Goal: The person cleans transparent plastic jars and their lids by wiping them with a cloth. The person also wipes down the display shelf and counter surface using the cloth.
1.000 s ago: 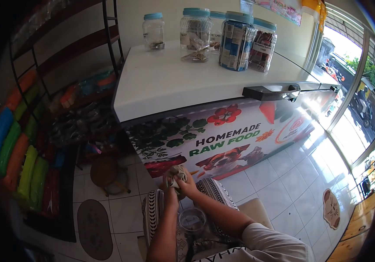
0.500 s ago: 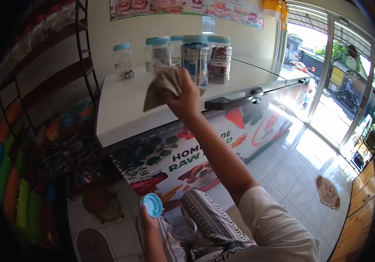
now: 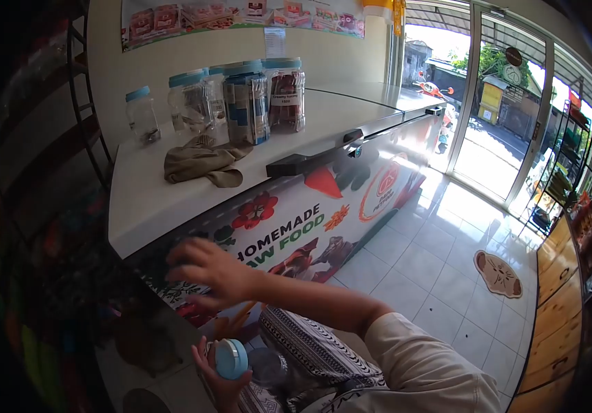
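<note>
My left hand (image 3: 221, 387) grips a light-blue screw lid (image 3: 231, 358) low in front of me, fingers round its edge. Beside it, a clear plastic jar (image 3: 267, 365) without a lid rests on my lap, on the patterned trousers (image 3: 309, 344). My right hand (image 3: 208, 272) hangs in the air above the lid, holding nothing, its fingers spread and slightly blurred. A crumpled olive cloth (image 3: 203, 165) lies on the white freezer top (image 3: 146, 210), in front of several clear jars with blue lids (image 3: 246, 103).
The freezer front carries a printed food banner (image 3: 289, 234) and a black handle (image 3: 294, 164) juts out at its edge. Dark shelving stands at the left. A cat-face mat (image 3: 497, 273) lies on the tiled floor, near wooden drawers (image 3: 557, 303) and a glass door (image 3: 499, 117).
My right hand has let go of the cloth on the freezer top and come down toward my left hand. The lid has turned in my left hand. The view has shifted right.
</note>
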Demonstrator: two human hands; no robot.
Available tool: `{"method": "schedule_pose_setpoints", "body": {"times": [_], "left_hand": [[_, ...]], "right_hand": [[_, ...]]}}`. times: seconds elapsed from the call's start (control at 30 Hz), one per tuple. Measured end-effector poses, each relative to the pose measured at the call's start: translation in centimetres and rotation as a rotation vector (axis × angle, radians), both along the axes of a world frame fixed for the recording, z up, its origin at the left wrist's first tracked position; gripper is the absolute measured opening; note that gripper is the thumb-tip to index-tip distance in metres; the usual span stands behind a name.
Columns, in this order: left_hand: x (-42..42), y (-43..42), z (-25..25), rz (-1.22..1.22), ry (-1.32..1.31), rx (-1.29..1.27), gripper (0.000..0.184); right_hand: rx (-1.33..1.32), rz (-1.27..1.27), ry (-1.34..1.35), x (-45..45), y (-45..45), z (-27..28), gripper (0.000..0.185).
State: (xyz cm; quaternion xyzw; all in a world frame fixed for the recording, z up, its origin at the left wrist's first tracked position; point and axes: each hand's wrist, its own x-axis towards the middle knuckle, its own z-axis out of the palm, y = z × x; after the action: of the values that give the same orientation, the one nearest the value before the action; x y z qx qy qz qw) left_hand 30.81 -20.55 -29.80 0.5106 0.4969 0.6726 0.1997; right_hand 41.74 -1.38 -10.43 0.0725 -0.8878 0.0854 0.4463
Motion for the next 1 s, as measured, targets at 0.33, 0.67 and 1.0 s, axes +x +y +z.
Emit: {"method": "schedule_pose_setpoints", "body": {"times": [0.33,0.67,1.0], "left_hand": [[3.6,-0.9,2.0,0.255,0.301,0.185,0.111],[6.1,-3.3,1.1,0.347,0.532,-0.113,0.105],[4.7,-2.0,-5.0,-0.032,0.355,-0.534,0.106]], "right_hand": [[-0.504,0.589,-0.615,3.5,-7.1,-13.9,0.08],[-0.412,0.406,-0.373,7.0,-6.2,-18.7,0.054],[-0.51,0.177,-0.259,7.1,-8.1,-21.4,0.055]]}}
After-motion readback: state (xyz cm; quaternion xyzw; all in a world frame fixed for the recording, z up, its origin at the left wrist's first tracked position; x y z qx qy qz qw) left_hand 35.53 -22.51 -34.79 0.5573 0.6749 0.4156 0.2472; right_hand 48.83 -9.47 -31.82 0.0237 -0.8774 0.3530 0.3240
